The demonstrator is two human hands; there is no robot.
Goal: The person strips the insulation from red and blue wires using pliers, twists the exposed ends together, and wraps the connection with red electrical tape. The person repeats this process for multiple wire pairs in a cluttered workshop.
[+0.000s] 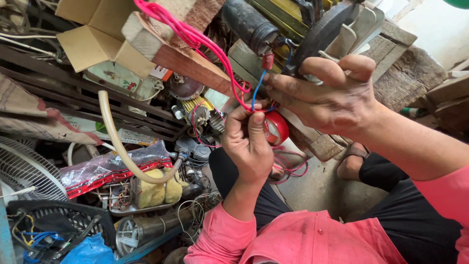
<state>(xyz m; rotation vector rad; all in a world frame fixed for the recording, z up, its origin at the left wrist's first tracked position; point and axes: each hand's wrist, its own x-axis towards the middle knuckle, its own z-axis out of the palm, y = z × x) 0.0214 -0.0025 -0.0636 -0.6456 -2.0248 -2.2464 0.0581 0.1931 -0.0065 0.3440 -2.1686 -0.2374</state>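
Observation:
My left hand (249,142) is closed around a bunch of pink and red wires (195,39) near their joint with a thin blue wire (257,88). A red roll of tape (277,128) sits just behind its fingers. My right hand (327,93) reaches in from the right and pinches the same wire joint with fingertips, right against my left thumb. The blue wire runs up to a black cylindrical capacitor (249,24) with a red terminal sleeve. The pink wires loop up over a wooden block (171,54).
A cardboard box (93,34) lies top left. A cream hose (117,142), a small motor with yellow windings (198,110), a plastic bag (107,168), a fan grille (24,171) and metal parts crowd the left. Weathered wooden planks (405,73) are at right.

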